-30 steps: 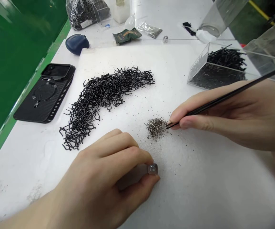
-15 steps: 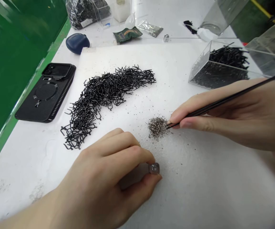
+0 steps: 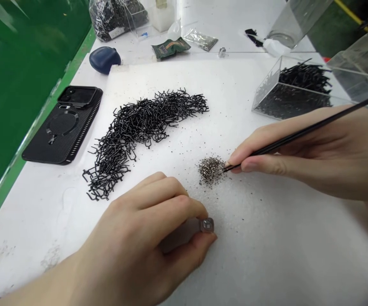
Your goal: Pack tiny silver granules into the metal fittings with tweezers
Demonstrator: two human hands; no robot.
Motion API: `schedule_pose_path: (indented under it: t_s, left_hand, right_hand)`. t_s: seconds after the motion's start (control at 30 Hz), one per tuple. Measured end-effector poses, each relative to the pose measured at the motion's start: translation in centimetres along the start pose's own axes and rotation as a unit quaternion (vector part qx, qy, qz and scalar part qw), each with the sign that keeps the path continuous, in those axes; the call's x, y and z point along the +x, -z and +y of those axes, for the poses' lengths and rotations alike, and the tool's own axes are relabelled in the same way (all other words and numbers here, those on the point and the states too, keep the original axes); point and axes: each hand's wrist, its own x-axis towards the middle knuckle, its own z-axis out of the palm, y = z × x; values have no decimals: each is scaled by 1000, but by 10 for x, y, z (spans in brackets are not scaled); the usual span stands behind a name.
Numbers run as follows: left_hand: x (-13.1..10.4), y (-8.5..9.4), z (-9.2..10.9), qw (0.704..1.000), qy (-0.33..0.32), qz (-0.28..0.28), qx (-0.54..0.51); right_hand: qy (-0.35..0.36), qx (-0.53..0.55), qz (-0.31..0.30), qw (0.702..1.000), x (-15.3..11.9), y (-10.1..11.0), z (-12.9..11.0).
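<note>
Between thumb and index finger, my left hand [image 3: 152,229] pinches a small translucent grey block [image 3: 207,225] with a rounded square end. My right hand [image 3: 311,153] grips black tweezers [image 3: 298,127] like a pen. Their tips touch the right side of a small heap of tiny brown and silvery bits [image 3: 211,171] on the white foam sheet [image 3: 266,238]. Whether the tips hold one of the bits is too small to tell. Behind my left hand lies a long, curved pile of bent black pieces [image 3: 142,123].
A black phone [image 3: 63,125] and a dark blue rounded object [image 3: 104,59] lie at left. A clear box of black strips [image 3: 298,89] stands behind my right hand. At the back are a green packet [image 3: 171,47], a clear bag [image 3: 203,39] and a filled plastic bag [image 3: 115,19].
The view has shifted very slightly. Both hands, the tweezers and the small block keep almost the same places, with the tips still at the heap.
</note>
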Motion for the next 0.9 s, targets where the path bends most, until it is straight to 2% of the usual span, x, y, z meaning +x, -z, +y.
schedule_pose_path:
  t_s: [0.43, 0.6, 0.73, 0.9]
  left_hand:
    - [3, 0, 1, 1000, 1, -8, 9]
    - [28, -3, 8, 995, 4, -20, 95]
    - [42, -6, 12, 994, -1, -21, 109]
    - [21, -2, 7, 997, 2, -26, 75]
  right_hand:
    - [-26, 3, 5, 1000, 2, -1, -2]
    - [-41, 24, 6, 999, 2, -3, -6]
    - [-36, 33, 5, 999, 2, -4, -6]
    - [-25, -6, 17, 1000, 2, -5, -3]
